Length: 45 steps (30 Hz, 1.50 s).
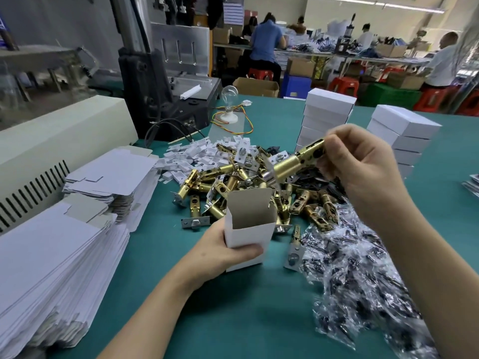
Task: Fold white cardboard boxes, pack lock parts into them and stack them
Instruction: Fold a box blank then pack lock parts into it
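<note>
flat white box blanks (pixel 51 260) lie stacked near left on the green tabletop (pixel 233 320). left hand (pixel 220 252) grips an open white box (pixel 248 229) upright; right hand (pixel 363 167) pinches a brass latch (pixel 298 161) above the far parts pile (pixel 246 185).

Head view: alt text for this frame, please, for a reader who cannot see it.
The left hand grips an open white box upright on a green table while the right hand holds a brass latch above it. More latches lie piled behind, flat box blanks at left, closed boxes stacked beyond.
</note>
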{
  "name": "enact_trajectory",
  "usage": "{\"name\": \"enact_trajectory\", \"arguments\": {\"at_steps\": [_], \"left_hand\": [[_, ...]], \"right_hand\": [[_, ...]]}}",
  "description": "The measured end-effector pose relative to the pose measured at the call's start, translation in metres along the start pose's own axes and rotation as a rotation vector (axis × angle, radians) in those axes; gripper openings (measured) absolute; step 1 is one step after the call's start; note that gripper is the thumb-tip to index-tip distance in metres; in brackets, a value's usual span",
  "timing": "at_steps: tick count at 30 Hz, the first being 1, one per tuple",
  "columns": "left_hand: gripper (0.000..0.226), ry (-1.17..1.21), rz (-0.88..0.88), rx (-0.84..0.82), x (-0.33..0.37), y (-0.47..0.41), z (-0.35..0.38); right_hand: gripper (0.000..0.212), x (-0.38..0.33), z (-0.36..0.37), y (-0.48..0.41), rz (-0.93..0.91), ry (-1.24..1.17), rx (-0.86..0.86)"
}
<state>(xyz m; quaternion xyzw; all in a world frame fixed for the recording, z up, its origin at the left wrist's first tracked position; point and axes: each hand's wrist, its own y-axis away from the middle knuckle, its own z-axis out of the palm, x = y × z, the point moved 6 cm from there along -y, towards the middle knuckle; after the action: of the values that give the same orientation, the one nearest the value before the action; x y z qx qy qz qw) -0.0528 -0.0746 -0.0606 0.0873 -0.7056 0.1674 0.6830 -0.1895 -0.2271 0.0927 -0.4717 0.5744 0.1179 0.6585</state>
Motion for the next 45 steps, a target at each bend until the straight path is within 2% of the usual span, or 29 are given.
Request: {"name": "enact_trajectory", "arguments": {"at_steps": [3, 8, 13, 16, 19, 22, 25, 27, 29, 31, 33, 37, 41, 45], "left_hand": [[0.042, 0.011, -0.014, 0.017, -0.006, -0.001, -0.001], [0.044, 0.021, -0.015, 0.014, -0.010, -0.002, -0.003], [0.043, -0.009, 0.009, -0.052, -0.012, -0.004, 0.002], [0.042, -0.017, 0.029, -0.068, -0.010, -0.004, 0.004], [0.046, -0.040, 0.051, -0.079, -0.007, -0.005, 0.005], [0.046, -0.035, 0.053, -0.087, -0.008, -0.005, 0.005], [0.043, -0.013, 0.039, -0.077, -0.010, -0.004, 0.004], [0.043, -0.001, 0.015, -0.061, -0.013, -0.005, 0.002], [0.045, 0.013, 0.001, -0.071, -0.014, -0.004, 0.002], [0.045, 0.016, -0.001, -0.082, -0.013, -0.004, 0.002], [0.046, 0.018, 0.009, -0.084, -0.011, -0.003, 0.002], [0.046, 0.043, 0.002, -0.092, -0.009, -0.004, 0.004], [0.044, 0.061, -0.001, -0.108, -0.009, -0.006, 0.004], [0.042, 0.077, -0.007, -0.135, -0.016, -0.008, 0.005]], "right_hand": [[0.018, -0.002, 0.022, 0.008, 0.007, 0.078, -0.058], [0.034, -0.001, 0.040, 0.013, -0.101, 0.555, -0.134], [0.028, -0.007, 0.071, 0.016, -0.297, 1.070, -0.428], [0.030, -0.010, 0.088, 0.016, -0.320, 1.315, -0.552], [0.024, -0.008, 0.104, 0.019, -0.313, 1.385, -0.659], [0.028, 0.000, 0.106, 0.018, -0.257, 1.474, -0.719], [0.028, -0.004, 0.101, 0.015, -0.273, 1.337, -0.686], [0.028, -0.011, 0.092, 0.008, -0.252, 1.113, -0.590], [0.023, -0.013, 0.071, -0.014, -0.215, 0.908, -0.392], [0.015, -0.004, 0.049, -0.043, -0.153, 0.875, -0.243], [0.017, 0.015, 0.038, -0.069, -0.069, 0.943, -0.209], [0.045, 0.057, 0.055, -0.111, 0.051, 1.013, -0.276], [0.040, 0.092, 0.103, -0.148, 0.033, 1.165, -0.464], [0.028, 0.128, 0.153, -0.165, -0.041, 1.383, -0.740]]}}
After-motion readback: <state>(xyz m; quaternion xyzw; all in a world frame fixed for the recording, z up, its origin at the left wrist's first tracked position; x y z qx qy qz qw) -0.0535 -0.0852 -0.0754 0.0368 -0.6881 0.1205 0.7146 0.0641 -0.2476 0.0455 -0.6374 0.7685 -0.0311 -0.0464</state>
